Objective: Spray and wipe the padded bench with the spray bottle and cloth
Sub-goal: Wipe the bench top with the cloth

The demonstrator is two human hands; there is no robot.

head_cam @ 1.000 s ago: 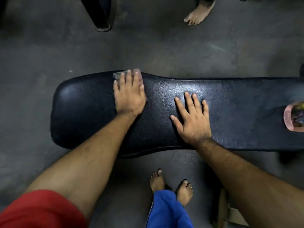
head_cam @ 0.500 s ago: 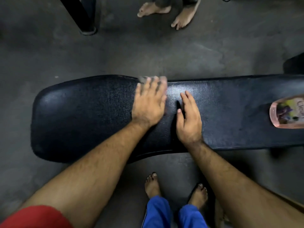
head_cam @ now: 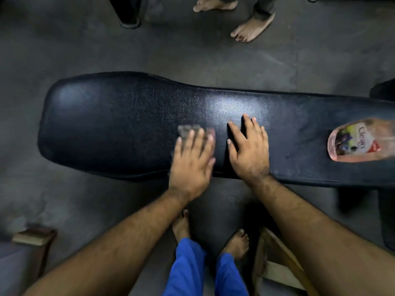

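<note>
- The padded bench [head_cam: 119, 124] is a long black cushion that runs from left to right across the view; it serves here as the counter for the cloth and the bottle.
- The left hand [head_cam: 192, 161] lies flat, palm down, on the near half of the counter. Its fingers [head_cam: 199, 138] are stretched out and a little spread, not closed around anything.
- The cloth [head_cam: 186, 130] is grey and is pressed under this hand; only its far edge shows past the fingertips. I judge that the flat palm is chosen to push the cloth on a wide area, which suits wiping better than a pinch.
- The left hand and the cloth are blurred, so they seem to be in a stroke.
- The right hand [head_cam: 249, 150] rests just beside the left one, also open and flat on the counter, and it holds nothing. Probably it supports the person's weight while leaning over.
- The spray bottle [head_cam: 361, 143] lies on its side at the right end of the counter, well apart from both hands. It is pink with a label. Its nozzle is out of the view.
- I think the bottle is laid there to free both hands and to stay near for another spray.
- The surface around the hands looks shinier than the left end, perhaps from wetness or from light; I cannot tell which.
</note>
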